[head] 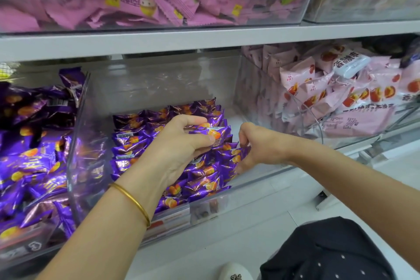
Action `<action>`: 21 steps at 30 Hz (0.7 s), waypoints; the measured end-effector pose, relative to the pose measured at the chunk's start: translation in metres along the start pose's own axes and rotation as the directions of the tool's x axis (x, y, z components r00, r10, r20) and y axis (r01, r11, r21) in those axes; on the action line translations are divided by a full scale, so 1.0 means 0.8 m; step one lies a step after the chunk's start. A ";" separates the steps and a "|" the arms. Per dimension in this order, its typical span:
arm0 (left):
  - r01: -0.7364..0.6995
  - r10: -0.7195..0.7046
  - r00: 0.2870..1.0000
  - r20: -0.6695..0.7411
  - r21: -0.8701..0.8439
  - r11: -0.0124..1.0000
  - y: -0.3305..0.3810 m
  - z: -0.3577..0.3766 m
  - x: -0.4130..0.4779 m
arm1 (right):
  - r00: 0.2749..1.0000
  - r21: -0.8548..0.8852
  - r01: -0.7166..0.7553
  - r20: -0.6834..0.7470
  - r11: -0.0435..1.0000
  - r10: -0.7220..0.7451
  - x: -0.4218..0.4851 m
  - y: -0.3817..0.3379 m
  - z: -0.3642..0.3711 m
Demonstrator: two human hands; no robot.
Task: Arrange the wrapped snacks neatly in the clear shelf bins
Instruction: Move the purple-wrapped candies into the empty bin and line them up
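Purple snacks [136, 143]: left hand [181, 145] grips one, right hand [259, 143] pinches another beside bare bin floor [236, 118].

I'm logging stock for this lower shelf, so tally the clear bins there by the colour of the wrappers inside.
Purple wrappers: 2 bins, the left bin and the middle bin.
Pale pink wrappers: 1 bin, the right bin.
Total: 3 bins.
The dark packets at the far right edge are too cropped to assign, so not counted.
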State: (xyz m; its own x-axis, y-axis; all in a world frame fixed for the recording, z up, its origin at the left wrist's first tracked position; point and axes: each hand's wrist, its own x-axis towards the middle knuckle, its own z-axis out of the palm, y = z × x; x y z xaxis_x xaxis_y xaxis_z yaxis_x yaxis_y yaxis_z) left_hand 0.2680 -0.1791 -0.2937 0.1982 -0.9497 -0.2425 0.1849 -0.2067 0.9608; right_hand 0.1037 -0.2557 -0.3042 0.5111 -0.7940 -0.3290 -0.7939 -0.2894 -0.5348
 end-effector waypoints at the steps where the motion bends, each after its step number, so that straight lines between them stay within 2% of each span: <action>1: 0.002 -0.002 1.000 0.018 0.008 1.000 0.000 0.001 -0.001 | 0.998 0.004 0.018 -0.054 1.000 -0.018 -0.002 0.002 -0.005; 2: 0.002 -0.003 0.999 0.033 0.023 1.000 0.000 0.002 -0.002 | 0.990 0.055 0.052 -0.132 0.997 -0.045 -0.005 0.003 -0.010; 4: 0.002 -0.006 0.998 0.056 0.074 0.997 0.000 0.004 -0.004 | 0.972 0.321 0.155 -0.217 0.934 -0.087 -0.016 0.000 -0.022; 6: -0.001 -0.009 0.996 0.085 0.118 0.993 0.000 0.008 -0.006 | 0.980 0.554 0.198 -0.121 0.808 -0.157 -0.031 -0.007 -0.029; 7: -0.009 -0.006 0.994 0.110 0.130 0.991 0.000 0.010 -0.007 | 0.978 0.559 0.203 -0.073 0.804 -0.196 -0.036 -0.012 -0.028; 10: -0.025 -0.002 0.983 0.184 0.141 0.990 -0.003 0.019 -0.009 | 0.961 0.309 0.275 -0.101 0.910 -0.256 -0.035 -0.015 -0.018; 12: -0.018 -0.019 0.976 0.216 0.168 0.986 -0.006 0.019 -0.008 | 0.957 0.244 0.283 -0.137 0.928 -0.255 -0.032 -0.015 -0.018; 14: -0.045 -0.024 0.972 0.235 0.285 0.958 -0.009 0.017 -0.009 | 0.974 0.263 0.226 -0.061 0.938 -0.217 -0.034 -0.011 -0.028; 16: -0.094 0.001 0.975 0.224 0.408 0.908 -0.006 0.014 -0.009 | 0.986 0.203 0.143 0.057 0.969 -0.157 -0.039 -0.005 -0.039; 19: -0.116 0.060 0.987 0.148 0.411 0.904 0.000 0.008 -0.008 | 0.980 -0.005 0.073 0.185 0.997 -0.071 -0.036 0.001 -0.040; 21: -0.109 0.066 0.991 0.121 0.395 0.912 0.002 0.006 -0.007 | 0.978 -0.115 0.072 0.204 0.991 -0.047 -0.027 0.003 -0.032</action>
State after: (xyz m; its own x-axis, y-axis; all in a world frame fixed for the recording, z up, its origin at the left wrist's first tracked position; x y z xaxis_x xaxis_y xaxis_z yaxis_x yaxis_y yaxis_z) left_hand 0.2628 -0.1753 -0.2900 0.0925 -0.9827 -0.1606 -0.2335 -0.1782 0.9559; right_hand 0.0823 -0.2527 -0.2784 0.6044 -0.6540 -0.4550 -0.7878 -0.4052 -0.4640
